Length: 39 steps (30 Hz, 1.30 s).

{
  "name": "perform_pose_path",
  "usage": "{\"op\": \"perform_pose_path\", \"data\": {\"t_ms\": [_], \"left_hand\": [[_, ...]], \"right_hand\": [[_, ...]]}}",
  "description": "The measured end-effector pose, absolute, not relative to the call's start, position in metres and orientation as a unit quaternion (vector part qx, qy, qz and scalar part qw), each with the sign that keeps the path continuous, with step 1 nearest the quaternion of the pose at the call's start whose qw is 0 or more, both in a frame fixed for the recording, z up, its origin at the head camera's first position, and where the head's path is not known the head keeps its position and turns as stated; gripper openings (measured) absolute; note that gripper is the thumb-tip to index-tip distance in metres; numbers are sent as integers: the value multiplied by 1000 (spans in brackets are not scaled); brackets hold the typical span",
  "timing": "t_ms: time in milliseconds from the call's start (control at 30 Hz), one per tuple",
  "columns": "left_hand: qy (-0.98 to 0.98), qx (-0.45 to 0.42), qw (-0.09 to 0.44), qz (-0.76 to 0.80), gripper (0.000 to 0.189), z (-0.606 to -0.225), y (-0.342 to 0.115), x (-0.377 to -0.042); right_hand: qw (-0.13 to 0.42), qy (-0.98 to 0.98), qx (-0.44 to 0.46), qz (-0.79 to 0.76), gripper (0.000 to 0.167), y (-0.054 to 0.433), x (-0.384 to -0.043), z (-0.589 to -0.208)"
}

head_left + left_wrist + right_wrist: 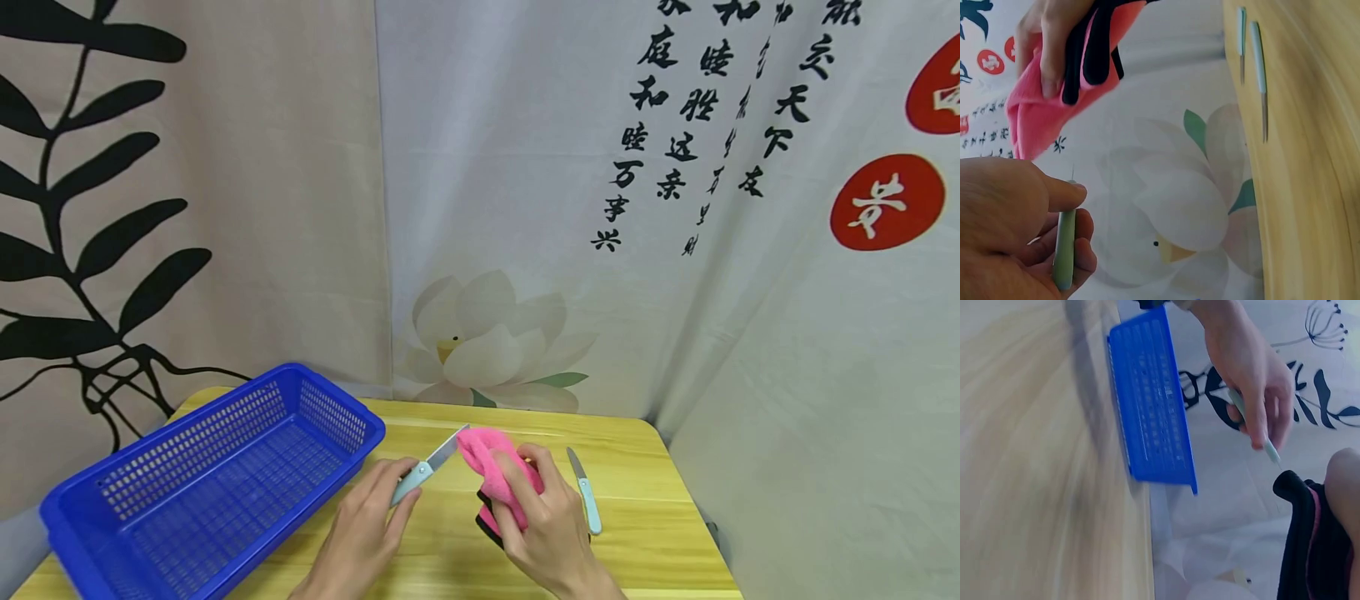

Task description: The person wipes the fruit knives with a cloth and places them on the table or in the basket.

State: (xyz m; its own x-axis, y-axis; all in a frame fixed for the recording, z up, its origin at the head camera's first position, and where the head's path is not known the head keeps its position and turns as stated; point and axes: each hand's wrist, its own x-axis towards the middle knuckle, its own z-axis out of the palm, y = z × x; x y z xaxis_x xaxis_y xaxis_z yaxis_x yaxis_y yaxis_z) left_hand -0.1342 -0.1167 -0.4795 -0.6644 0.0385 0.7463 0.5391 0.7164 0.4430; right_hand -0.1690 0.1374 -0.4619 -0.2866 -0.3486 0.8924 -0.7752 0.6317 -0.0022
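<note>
Knife, with a pale blue handle and a straight blade, raised above the table in front of the person. The left hand grips it by the handle, thumb on one side and fingers curled on the other. The blade slants upward toward the cloth, its tip appearing at the pink edge in the head view; whether the two touch cannot be told. The right hand clutches this cloth, which is bunched, pink, and bordered by black bands; fingers and thumb close on its folds. The hands face each other, apart.

On the table, a yellow wood-grain surface, a second knife and a third knife lie near each other, both with pale blue handles; the head view plainly shows only one, just beyond the right hand. To the left of the hands stands a blue basket with perforated walls, set obliquely.

Behind the table hangs a pale curtain printed with a lotus, black characters, red discs and, at left, a dark leafy plant.
</note>
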Motion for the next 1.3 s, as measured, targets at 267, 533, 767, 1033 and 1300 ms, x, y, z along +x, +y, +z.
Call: {"op": "perform_pose_path", "data": {"t_ms": [267, 533, 767, 1033, 1300], "left_hand": [[-842, -183, 390, -325, 41, -479, -111, -136], [-836, -189, 402, -324, 43, -478, -108, -133], [-828, -210, 418, -310, 43, -481, -110, -135], [-829, -221, 410, -310, 42, -484, -111, -135], [-823, -234, 407, -319, 43, -488, -115, -137]], "right_hand": [[472, -761, 403, 188, 37, 106, -165, -471], [444, -785, 401, 160, 43, 100, -163, -476], [445, -801, 378, 134, 54, 107, -170, -475], [450, -805, 359, 143, 57, 120, -181, -470], [444, -821, 325, 154, 49, 139, -195, -466]]}}
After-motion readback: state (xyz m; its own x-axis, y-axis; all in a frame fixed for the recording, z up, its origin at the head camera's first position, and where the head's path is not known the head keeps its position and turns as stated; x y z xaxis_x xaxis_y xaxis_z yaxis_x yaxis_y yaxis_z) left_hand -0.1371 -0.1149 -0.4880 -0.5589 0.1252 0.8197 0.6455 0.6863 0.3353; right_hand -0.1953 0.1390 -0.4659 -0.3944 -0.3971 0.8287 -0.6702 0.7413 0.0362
